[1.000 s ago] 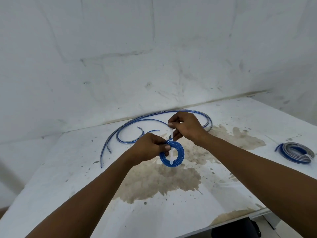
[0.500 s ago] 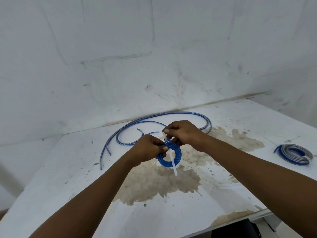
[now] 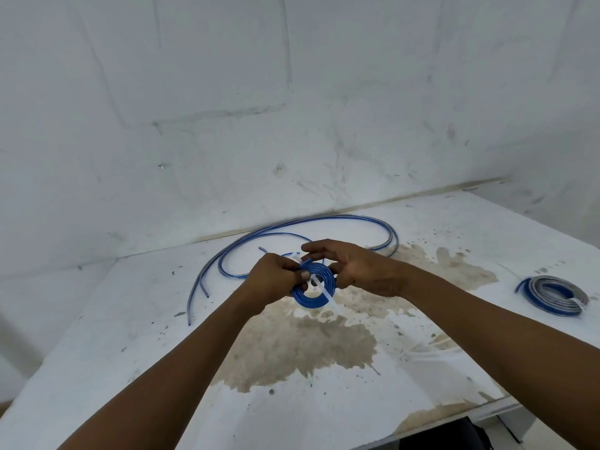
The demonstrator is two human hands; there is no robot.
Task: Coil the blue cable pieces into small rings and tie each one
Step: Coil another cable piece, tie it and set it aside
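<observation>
Small blue coil (image 3: pixel 312 288) held just above surface (image 3: pixel 130 336), over far edge of big brown stain (image 3: pixel 302 349). White tie strip (image 3: pixel 326 295) threaded through coil centre, tail slanting out past coil's near-right rim toward stain.

Left hand (image 3: pixel 271 280) on coil's left side, fingers (image 3: pixel 304 275) curled, thumb pressing top of rim, pinching coil. Right hand (image 3: pixel 354 267) on coil's right side, fingers curled behind far rim, index stretched leftward over coil top toward short white tie end; gripping coil edge, exact contact with tie too small to tell. Both forearms reaching in from near side of coil.

Loose blue cable pieces (image 3: pixel 292 227) lying on surface beyond coil, long arcs sweeping from far right of coil round to left, two ends trailing down well left of coil. One short curl just behind left hand, partly hidden.

Finished bundle (image 3: pixel 552 295) well right of coil, blue and grey turns, flat on surface, pale tie at its right edge.

Smaller stain patches right of coil, between it and bundle. Dirty white wall (image 3: pixel 292 108) behind cable pieces. Dark object (image 3: pixel 444 436) below surface's near edge, near-right of coil, cannot identify.
</observation>
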